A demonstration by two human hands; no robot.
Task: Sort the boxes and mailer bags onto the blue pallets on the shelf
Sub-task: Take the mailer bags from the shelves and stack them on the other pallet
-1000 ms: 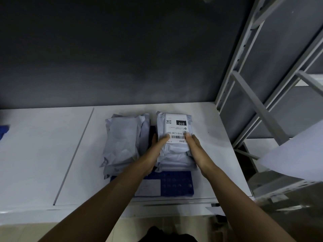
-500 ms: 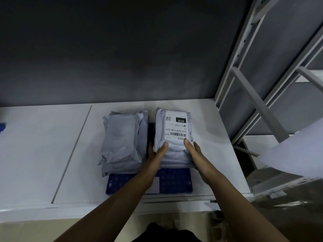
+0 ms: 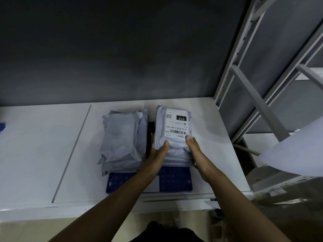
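Note:
A blue pallet lies on the white shelf. Two stacks of grey mailer bags rest on it. The left stack is untouched. On the right stack sits a top mailer bag with a white label reading 010. My left hand grips the near left side of that stack, thumb on top. My right hand grips its near right side, thumb on the label's edge.
A dark wall backs the shelf. Grey metal shelf uprights and braces stand at the right. A white sheet juts in from the right edge. A bit of another blue pallet shows at the far left.
Both hands have slid back toward me along the right stack, from the label's middle to its near edge. The bags have stayed on the pallet.

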